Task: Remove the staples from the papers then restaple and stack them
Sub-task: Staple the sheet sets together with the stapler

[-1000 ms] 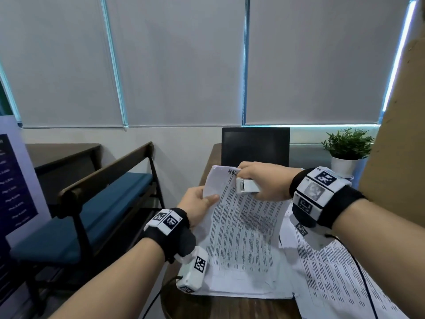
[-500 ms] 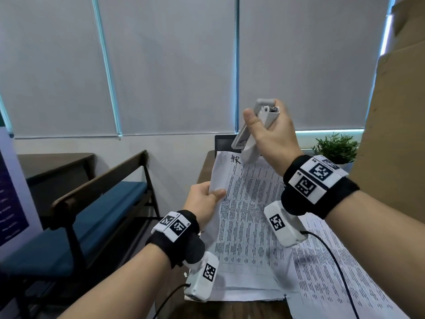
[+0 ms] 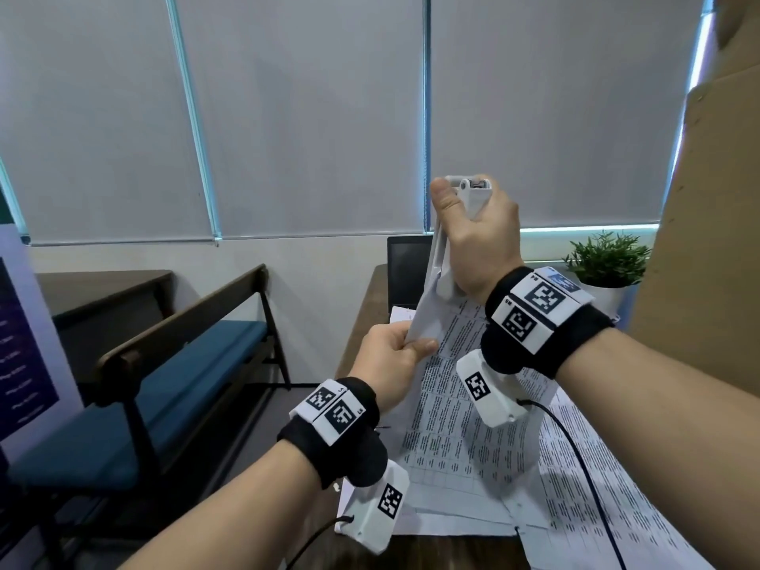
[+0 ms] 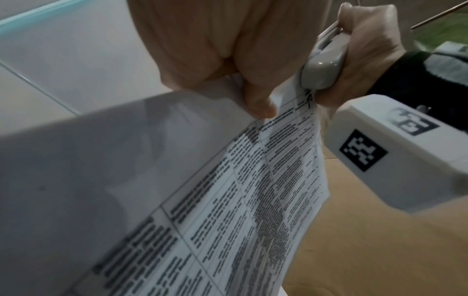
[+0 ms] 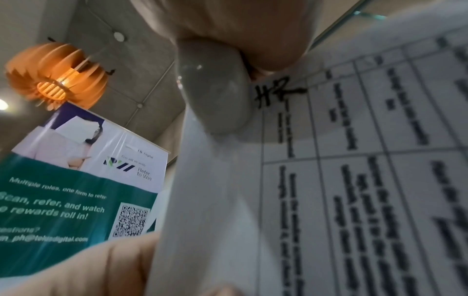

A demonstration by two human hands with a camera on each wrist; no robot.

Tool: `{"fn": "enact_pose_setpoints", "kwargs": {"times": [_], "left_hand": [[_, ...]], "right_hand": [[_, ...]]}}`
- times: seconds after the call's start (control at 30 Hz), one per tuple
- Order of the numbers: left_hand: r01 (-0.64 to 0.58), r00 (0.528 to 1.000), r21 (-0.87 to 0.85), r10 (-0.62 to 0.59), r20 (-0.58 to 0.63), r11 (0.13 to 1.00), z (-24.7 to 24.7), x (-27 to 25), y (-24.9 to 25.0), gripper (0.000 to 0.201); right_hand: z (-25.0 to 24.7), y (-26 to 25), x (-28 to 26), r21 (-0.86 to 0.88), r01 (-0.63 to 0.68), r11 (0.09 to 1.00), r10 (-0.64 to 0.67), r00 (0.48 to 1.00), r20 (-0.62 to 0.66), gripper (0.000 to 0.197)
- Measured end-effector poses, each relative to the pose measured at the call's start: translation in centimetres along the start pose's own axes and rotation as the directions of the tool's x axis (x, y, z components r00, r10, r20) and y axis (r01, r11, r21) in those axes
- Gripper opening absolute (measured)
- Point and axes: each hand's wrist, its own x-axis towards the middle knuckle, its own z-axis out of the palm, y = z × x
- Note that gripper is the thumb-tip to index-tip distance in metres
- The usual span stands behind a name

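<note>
My right hand (image 3: 473, 236) grips a white stapler (image 3: 444, 248) held upright, nose down, clamped on the top corner of a printed paper set (image 3: 448, 388). In the left wrist view the stapler (image 4: 321, 70) bites the corner next to a handwritten mark. My left hand (image 3: 390, 355) pinches the left edge of the papers (image 4: 253, 190) just below the stapler and lifts them off the table. The right wrist view shows the stapler's rounded nose (image 5: 215, 90) against the sheet (image 5: 354, 160).
More printed sheets (image 3: 641, 508) lie on the brown table (image 3: 432, 549) to the right. A black laptop (image 3: 405, 273) and a potted plant (image 3: 604, 261) stand at the back. A blue-cushioned bench (image 3: 164, 384) is at the left, cardboard (image 3: 707, 199) at the right.
My right hand has raised the stapler from flat on the papers to upright and swung it back down onto the top corner. My left hand has lifted the papers' edge higher.
</note>
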Motion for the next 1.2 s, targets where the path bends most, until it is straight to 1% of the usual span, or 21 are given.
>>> {"fn": "enact_pose_setpoints", "kwargs": {"times": [0.13, 0.23, 0.3, 0.37, 0.43, 0.5, 0.53, 0.6, 0.7, 0.8, 0.83, 0.87, 0.9, 0.93, 0.97, 1.0, 1.07, 1.1, 1.17, 1.2], "left_hand": [[0.016, 1.0, -0.03, -0.016, 0.01, 0.999, 0.2, -0.1, -0.3, 0.013], [0.041, 0.999, -0.083, -0.044, -0.027, 0.996, 0.1, 0.5, -0.6, 0.015], [0.086, 0.992, -0.116, -0.095, -0.082, 0.99, -0.2, 0.9, -1.1, 0.019], [0.141, 0.978, -0.142, -0.16, -0.135, 0.98, -0.5, 1.3, -2.1, 0.018], [0.213, 0.954, -0.202, -0.248, -0.17, 0.956, -1.1, 1.8, -3.4, 0.011], [0.276, 0.924, -0.31, -0.34, -0.175, 0.91, -1.3, 2.1, -4.3, 0.011], [0.299, 0.911, -0.342, -0.373, -0.175, 0.891, -1.4, 2.3, -4.7, 0.012], [0.345, 0.891, -0.345, -0.42, -0.173, 0.873, -1.1, 2.6, -5.1, 0.013], [0.414, 0.871, -0.35, -0.477, -0.117, 0.84, 0.6, 3.0, -5.5, 0.019], [0.471, 0.843, -0.38, -0.532, -0.071, 0.796, 4.1, 3.9, -6.3, 0.04], [0.477, 0.845, -0.372, -0.532, -0.055, 0.796, 5.4, 4.3, -6.9, 0.04], [0.483, 0.85, -0.32, -0.524, -0.051, 0.815, 6.8, 4.4, -7.0, 0.033], [0.483, 0.861, -0.233, -0.506, -0.048, 0.844, 8.2, 4.5, -7.2, 0.024], [0.487, 0.869, -0.12, -0.494, -0.032, 0.865, 9.6, 4.5, -7.5, 0.021], [0.482, 0.876, 0.006, -0.482, -0.007, 0.876, 10.9, 4.5, -8.0, 0.022], [0.473, 0.877, 0.112, -0.479, 0.031, 0.874, 11.9, 4.2, -8.1, 0.021], [0.446, 0.872, 0.215, -0.476, 0.113, 0.869, 13.2, 4.1, -8.7, 0.016], [0.444, 0.868, 0.249, -0.482, 0.12, 0.861, 13.3, 4.1, -9.1, 0.017], [0.449, 0.865, 0.295, -0.493, 0.094, 0.843, 12.6, 4.4, -9.5, 0.009], [0.453, 0.868, 0.314, -0.493, 0.058, 0.834, 12.0, 4.6, -9.8, 0.02]], "right_hand": [[0.3, 0.1, 0.0, -0.01, -0.003, 1.0, 0.003, 1.0, -0.008, 0.017], [0.2, 0.4, 0.2, -0.04, -0.037, 0.999, 0.036, 0.999, -0.007, 0.018], [-0.2, 0.5, 0.4, 0.009, -0.053, 0.999, 0.053, 0.998, -0.02, 0.022], [-0.9, 0.7, 0.8, 0.058, -0.073, 0.996, 0.076, 0.996, -0.038, 0.025], [-1.9, 0.6, 0.8, 0.056, -0.095, 0.994, 0.098, 0.994, -0.057, 0.027], [-3.2, 0.9, 0.7, 0.017, -0.118, 0.993, 0.119, 0.99, -0.07, 0.029], [-3.9, 1.2, 0.6, -0.005, -0.137, 0.991, 0.137, 0.989, -0.061, 0.029], [-5.5, 2.0, 0.3, -0.052, -0.183, 0.982, 0.181, 0.983, -0.028, 0.025], [-8.3, 3.7, -0.1, -0.149, -0.244, 0.958, 0.248, 0.969, 0.007, 0.022], [-11.2, 5.1, -0.5, -0.241, -0.291, 0.926, 0.303, 0.953, 0.015, 0.027], [-12.2, 5.7, -0.5, -0.262, -0.316, 0.912, 0.333, 0.943, 0.019, 0.029], [-13.2, 6.2, -0.7, -0.281, -0.349, 0.894, 0.371, 0.928, 0.027, 0.032], [-14.1, 6.9, -0.9, -0.298, -0.38, 0.876, 0.409, 0.912, 0.04, 0.034], [-14.8, 7.4, -1.3, -0.323, -0.41, 0.853, 0.448, 0.893, 0.051, 0.034], [-15.5, 8.0, -1.8, -0.35, -0.431, 0.832, 0.479, 0.876, 0.058, 0.033], [-16.1, 8.7, -2.3, -0.38, -0.454, 0.806, 0.512, 0.857, 0.062, 0.033], [-16.9, 10.1, -3.6, -0.424, -0.495, 0.758, 0.573, 0.816, 0.072, 0.032], [-17.2, 11.0, -4.3, -0.439, -0.51, 0.74, 0.598, 0.798, 0.08, 0.03], [-17.3, 12.3, -5.8, -0.474, -0.537, 0.697, 0.653, 0.75, 0.11, 0.027], [-17.3, 12.8, -6.4, -0.491, -0.549, 0.677, 0.678, 0.725, 0.124, 0.026]]}}
